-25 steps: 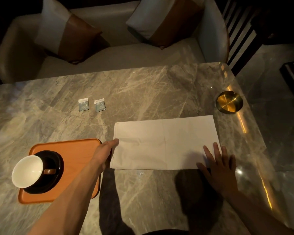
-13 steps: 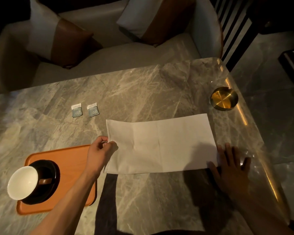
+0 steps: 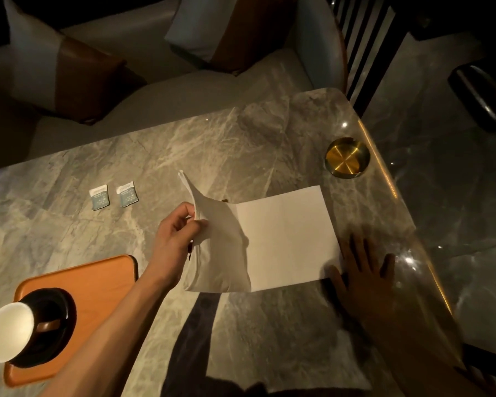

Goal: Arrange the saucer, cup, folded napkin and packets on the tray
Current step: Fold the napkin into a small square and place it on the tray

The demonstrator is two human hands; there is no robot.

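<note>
Far to the left of my pinch, the cup sits on its saucer at the near corner of the tray, which leaves the tray's right part bare, I judge for the rest. Beyond the pinch and to its left, the two packets lie on the table, not yet on the tray. My left hand nips the napkin by its left edge, raised to fold rightward. My right hand lies flat, fingers spread, by the napkin's far right corner, holding nothing, I judge to steady it.
</note>
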